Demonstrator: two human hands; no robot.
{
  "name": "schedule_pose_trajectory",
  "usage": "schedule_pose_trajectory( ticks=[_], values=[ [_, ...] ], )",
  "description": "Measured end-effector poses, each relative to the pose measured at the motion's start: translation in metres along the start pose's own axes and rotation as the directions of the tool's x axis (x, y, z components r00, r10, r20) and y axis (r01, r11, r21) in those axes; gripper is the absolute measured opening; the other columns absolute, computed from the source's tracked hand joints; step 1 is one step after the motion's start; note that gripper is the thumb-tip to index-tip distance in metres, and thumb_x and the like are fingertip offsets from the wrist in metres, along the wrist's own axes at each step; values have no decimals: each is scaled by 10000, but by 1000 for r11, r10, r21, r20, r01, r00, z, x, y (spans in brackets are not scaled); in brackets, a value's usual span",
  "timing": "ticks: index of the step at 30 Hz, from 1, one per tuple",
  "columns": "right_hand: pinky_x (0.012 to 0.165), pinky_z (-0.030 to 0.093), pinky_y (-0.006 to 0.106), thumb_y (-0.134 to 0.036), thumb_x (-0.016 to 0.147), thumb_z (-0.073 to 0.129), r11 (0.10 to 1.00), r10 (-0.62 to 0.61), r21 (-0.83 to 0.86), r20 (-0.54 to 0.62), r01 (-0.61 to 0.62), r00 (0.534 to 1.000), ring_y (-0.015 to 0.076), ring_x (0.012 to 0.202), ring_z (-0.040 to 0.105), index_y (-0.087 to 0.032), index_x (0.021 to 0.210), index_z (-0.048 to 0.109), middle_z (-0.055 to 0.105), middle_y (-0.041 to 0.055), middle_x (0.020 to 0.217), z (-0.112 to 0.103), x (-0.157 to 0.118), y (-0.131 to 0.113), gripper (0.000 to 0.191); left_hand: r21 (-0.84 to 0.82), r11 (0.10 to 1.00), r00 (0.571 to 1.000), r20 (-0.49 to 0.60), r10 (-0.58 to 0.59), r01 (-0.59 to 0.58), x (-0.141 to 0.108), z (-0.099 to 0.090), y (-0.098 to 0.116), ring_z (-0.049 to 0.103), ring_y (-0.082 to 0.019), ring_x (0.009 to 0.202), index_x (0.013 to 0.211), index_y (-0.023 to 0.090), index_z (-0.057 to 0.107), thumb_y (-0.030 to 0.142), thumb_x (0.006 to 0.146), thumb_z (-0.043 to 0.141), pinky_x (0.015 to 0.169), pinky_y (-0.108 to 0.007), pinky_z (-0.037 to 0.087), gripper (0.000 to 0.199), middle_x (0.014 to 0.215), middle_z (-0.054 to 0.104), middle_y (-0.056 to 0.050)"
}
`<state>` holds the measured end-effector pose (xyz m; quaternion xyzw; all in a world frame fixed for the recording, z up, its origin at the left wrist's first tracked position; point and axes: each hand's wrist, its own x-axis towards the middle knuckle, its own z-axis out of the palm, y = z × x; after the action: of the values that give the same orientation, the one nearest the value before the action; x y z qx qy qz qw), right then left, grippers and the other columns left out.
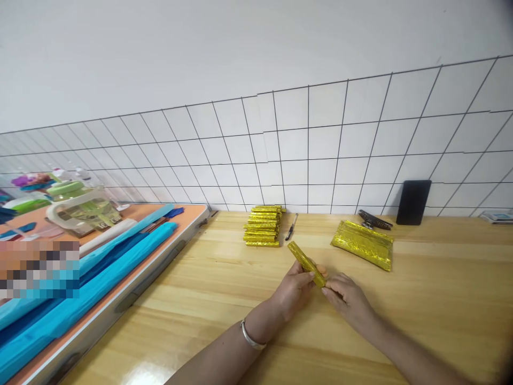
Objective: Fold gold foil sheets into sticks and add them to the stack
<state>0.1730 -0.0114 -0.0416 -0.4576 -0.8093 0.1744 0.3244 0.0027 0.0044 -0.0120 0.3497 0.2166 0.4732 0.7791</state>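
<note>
A narrow strip of shiny gold foil, folded or rolled (303,259), is held at a slant above the wooden table. My left hand (297,286), with a silver bangle on its wrist, closes round its middle and lower part. At the strip's lower right end, my right hand (348,297) pinches with thumb and fingers; exactly what lies between the fingertips is partly hidden. Beyond the hands lies a stack of similar gold foil strips (262,227), with a pen (292,227) just right of it. A flat gold foil packet (363,246) rests farther right.
A dark hair claw clip (374,219) lies behind the packet. A black phone-like slab (414,202) leans against the tiled wall. On the left, an orange-topped table (192,214) carries blue paper rolls (120,283) and a green-lidded jug (80,206). Papers (497,216) sit far right.
</note>
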Motion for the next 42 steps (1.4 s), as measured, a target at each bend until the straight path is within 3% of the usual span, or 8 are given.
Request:
schedule_pose_trajectory(
  ticks=[4,9,13,17,22,31,42],
  values=[
    [683,400,310,-279,882,441,1000,-11,9,36,11,999,177,737,530,-211,723,580,601,19,727,1,1,-1,223,-22,1000,1000,-18,8,-9,-2,6,-5,547,-152,786,886,174,506,99,664,608,740,-284,409,256,849,581,-35],
    [670,407,321,-255,872,438,1000,-21,-20,52,22,998,185,726,525,-207,735,593,602,32,713,1,1,-1,212,45,999,999,22,25,-26,-5,9,-7,507,-133,783,891,183,483,124,716,590,725,-260,385,213,840,532,-19],
    [710,425,337,-243,865,440,999,-41,-1,57,42,998,193,785,547,-221,829,623,634,42,790,-1,1,-3,187,233,968,996,15,88,-89,-3,5,-6,468,-119,754,890,179,483,152,725,604,701,-240,362,206,844,514,-13],
    [696,429,346,-259,865,445,999,-16,-31,74,18,997,200,773,543,-227,806,626,623,38,760,-3,0,-4,193,436,886,983,-16,183,-158,4,-8,-3,455,-138,811,897,179,499,151,727,574,751,-253,347,188,882,517,-19],
    [697,430,347,-239,866,446,998,-10,-58,100,16,995,200,778,530,-221,810,623,607,43,759,-5,1,-8,186,574,787,965,17,262,-224,9,-21,5,461,-157,866,906,179,512,120,740,526,819,-279,334,177,892,532,-23],
    [725,432,350,-232,867,454,999,-29,-29,113,33,993,200,809,535,-226,849,624,625,44,805,-4,1,-5,170,564,795,967,26,253,-223,11,-27,26,467,-127,725,862,159,531,238,733,623,704,-245,363,177,810,528,-13],
    [744,439,363,-251,877,439,999,-52,-8,127,54,991,204,828,543,-224,876,621,631,53,829,-7,2,-4,184,641,736,945,-52,324,-217,20,-42,30,438,-107,650,827,149,567,238,765,567,645,-232,349,108,755,538,-5]
  ],
)
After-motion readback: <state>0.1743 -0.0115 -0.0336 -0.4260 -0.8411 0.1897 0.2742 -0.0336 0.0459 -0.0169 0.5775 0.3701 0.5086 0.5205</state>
